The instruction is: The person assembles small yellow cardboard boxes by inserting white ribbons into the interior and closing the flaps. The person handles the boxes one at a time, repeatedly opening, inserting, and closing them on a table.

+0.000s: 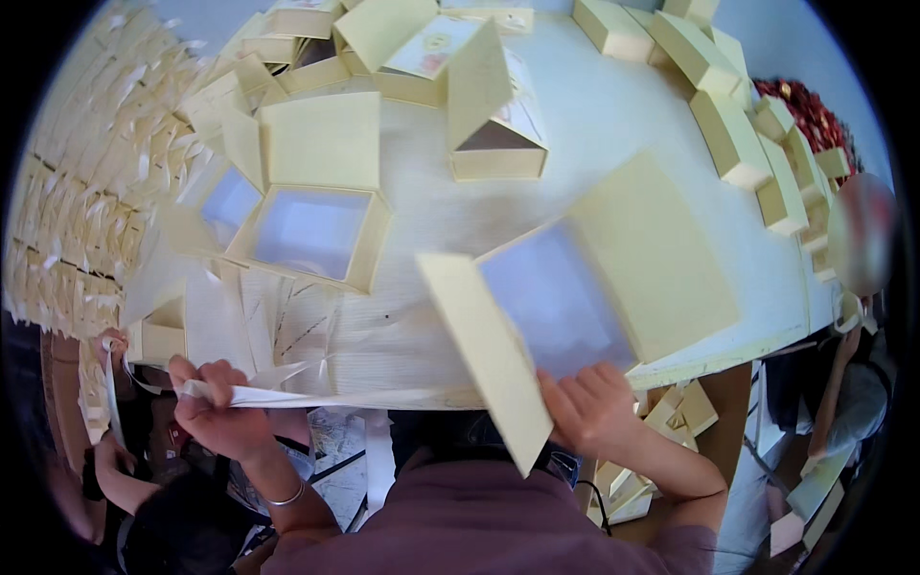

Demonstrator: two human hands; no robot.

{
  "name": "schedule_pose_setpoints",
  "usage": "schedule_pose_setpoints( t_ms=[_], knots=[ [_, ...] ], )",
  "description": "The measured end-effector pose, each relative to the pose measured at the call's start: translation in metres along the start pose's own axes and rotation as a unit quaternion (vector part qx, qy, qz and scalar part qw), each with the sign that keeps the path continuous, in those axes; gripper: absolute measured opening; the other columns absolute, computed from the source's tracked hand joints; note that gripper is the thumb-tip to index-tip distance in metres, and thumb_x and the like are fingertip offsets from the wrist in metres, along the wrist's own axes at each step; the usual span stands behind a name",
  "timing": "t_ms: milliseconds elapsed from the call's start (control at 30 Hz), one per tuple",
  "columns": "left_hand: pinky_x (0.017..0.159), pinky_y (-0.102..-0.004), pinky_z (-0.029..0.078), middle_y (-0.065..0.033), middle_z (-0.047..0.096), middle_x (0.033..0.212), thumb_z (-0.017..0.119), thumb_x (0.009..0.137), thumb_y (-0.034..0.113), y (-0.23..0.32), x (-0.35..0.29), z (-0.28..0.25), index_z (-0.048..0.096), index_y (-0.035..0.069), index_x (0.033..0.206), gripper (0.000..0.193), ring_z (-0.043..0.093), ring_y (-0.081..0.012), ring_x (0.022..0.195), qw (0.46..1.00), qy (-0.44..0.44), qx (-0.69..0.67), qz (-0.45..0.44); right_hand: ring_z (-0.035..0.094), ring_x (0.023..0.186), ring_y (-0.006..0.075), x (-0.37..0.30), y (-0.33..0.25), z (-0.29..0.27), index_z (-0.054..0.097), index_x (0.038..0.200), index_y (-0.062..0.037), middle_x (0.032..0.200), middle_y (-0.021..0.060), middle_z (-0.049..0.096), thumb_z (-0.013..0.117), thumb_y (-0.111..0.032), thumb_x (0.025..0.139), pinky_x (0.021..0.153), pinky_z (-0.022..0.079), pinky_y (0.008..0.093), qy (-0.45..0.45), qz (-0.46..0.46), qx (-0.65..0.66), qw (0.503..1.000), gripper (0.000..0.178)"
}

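Note:
My left hand (218,410) is closed on one end of a white ribbon (359,396), pulled nearly level along the table's front edge. The ribbon runs right to a cream gift box (654,259) and passes out of sight behind its near panel. With its lid and front panel spread apart, the box shows a pale bluish-white inside. My right hand (592,410) grips the box by its lower edge, fingers curled over the rim, and holds it tilted above the table edge. Two more open cream boxes (321,144) lie to the left, loose ribbon near them.
Several part-open boxes (496,101) stand at the back. Closed boxes (730,139) line the right side beside red decoration (810,115). Rows of ribboned boxes (86,192) are stacked at far left. Below the table sits a carton of small boxes (695,407). Other people work at both sides.

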State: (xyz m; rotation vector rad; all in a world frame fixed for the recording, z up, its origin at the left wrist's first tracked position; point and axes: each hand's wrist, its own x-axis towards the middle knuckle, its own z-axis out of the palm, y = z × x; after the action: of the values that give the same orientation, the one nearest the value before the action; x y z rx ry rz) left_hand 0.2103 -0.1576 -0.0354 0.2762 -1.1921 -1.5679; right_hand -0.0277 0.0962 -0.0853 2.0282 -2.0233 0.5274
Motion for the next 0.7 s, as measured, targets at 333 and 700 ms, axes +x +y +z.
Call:
schedule_pose_setpoints(
  t_ms=[333,700],
  knots=[
    [0.08,-0.0355,0.04,-0.0087,0.051,0.088,0.038,0.082,0.028,0.026,-0.009,-0.058,0.05,0.001,0.09,0.031,0.049,-0.0187,0.08,0.854,0.166,0.385,0.308,0.046,0.074,0.0181,0.119,-0.003,0.069,0.05,0.102,-0.0003,0.073,0.0044,0.048,0.06,-0.035,0.068,0.07,0.033,0.0312,-0.003,-0.209,0.109,0.972,0.049],
    [0.088,-0.0367,0.035,-0.0191,0.051,0.108,0.062,0.072,0.025,0.061,-0.024,-0.034,0.05,0.0,0.109,0.046,0.047,-0.0303,0.105,0.797,-0.345,0.462,-0.179,0.05,0.086,0.0266,0.141,0.107,0.04,0.054,0.088,-0.0024,0.091,0.012,0.052,0.059,-0.017,0.066,0.077,0.04,0.0399,0.291,-0.254,0.044,0.921,0.027]
  ],
)
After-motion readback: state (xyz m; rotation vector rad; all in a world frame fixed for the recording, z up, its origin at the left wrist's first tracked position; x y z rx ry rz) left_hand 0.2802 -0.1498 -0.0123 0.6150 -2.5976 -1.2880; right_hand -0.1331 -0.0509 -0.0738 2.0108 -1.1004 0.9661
